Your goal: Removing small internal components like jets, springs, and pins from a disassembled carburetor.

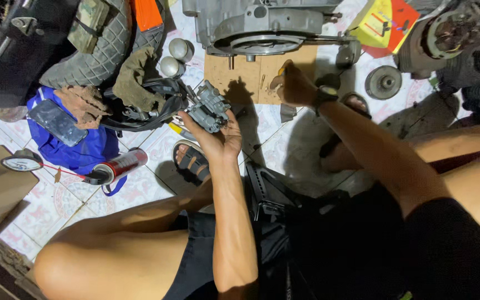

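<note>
Grey metal carburetor (208,113) sits in your left hand (218,140), fingers curled under it, held above tiled floor (140,191) beside your sandal (191,162). Your right hand (294,86) pinches small yellow-handled tool (281,71) over cardboard sheet (223,75), near engine casing (262,28).

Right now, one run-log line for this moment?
left hand: holds grey carburetor | right hand: grips small yellow-tipped tool over cardboard sheet | spray can: on floor

We see our left hand (218,139) cupping a grey carburetor (209,113) above the tiled floor (140,189), while our right hand (293,86) (watch on the wrist) pinches a small yellow-handled tool (281,71) over the cardboard (234,78) beside the engine casing (262,28).
</note>
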